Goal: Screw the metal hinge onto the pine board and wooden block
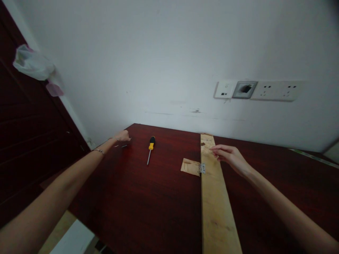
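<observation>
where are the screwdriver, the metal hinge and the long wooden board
Screwdriver [151, 146]: head view, on the yellow part of its handle
Metal hinge [203, 168]: head view, on its plate at the board's left edge
Long wooden board [215, 197]: head view, on its upper face

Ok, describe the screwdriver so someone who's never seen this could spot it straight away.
Start at the dark red table against the white wall. On it, find the long pale board, then look left, toward the left hand. Between that hand and the board lies the screwdriver, the only thing with a black and yellow handle.
</observation>
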Tool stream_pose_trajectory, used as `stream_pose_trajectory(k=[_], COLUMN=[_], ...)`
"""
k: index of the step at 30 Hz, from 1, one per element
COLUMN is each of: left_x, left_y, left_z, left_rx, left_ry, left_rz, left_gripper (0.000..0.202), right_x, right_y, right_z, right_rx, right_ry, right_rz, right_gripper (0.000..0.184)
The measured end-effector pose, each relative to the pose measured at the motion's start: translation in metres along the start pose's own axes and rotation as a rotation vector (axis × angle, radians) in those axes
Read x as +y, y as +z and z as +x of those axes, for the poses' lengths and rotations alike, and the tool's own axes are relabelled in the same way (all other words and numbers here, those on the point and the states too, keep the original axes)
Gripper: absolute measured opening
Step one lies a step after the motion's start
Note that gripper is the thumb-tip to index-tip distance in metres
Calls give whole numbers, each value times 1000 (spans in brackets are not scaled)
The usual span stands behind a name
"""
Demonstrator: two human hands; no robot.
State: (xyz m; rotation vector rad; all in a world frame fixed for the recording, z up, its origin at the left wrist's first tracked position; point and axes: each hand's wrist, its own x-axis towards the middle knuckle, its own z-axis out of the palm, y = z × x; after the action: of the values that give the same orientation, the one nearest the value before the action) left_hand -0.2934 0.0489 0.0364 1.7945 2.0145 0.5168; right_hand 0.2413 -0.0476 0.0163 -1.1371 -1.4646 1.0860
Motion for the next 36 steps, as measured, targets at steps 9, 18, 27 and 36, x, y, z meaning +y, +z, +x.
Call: stream_pose_trajectory(k=[9,18,27,36], left_x=[127,248,269,268], left_y=[30,149,165,163], left_z=[17,-54,-83,-86], left_rx=[83,-236,-305,-363], left_ry=[336,736,811,835], left_rz=[-287,-646,-765,-649], left_gripper=[6,18,16,16], right_x=[-15,-12,-13,-11], right_y=[18,35,32,32], right_z=[10,9,9,10], right_rx=[33,70,94,92], right_ry=[-82,-220,-303,-308], right_rz=[-21,-110,-59,-95], right_gripper=[34,33,27,31])
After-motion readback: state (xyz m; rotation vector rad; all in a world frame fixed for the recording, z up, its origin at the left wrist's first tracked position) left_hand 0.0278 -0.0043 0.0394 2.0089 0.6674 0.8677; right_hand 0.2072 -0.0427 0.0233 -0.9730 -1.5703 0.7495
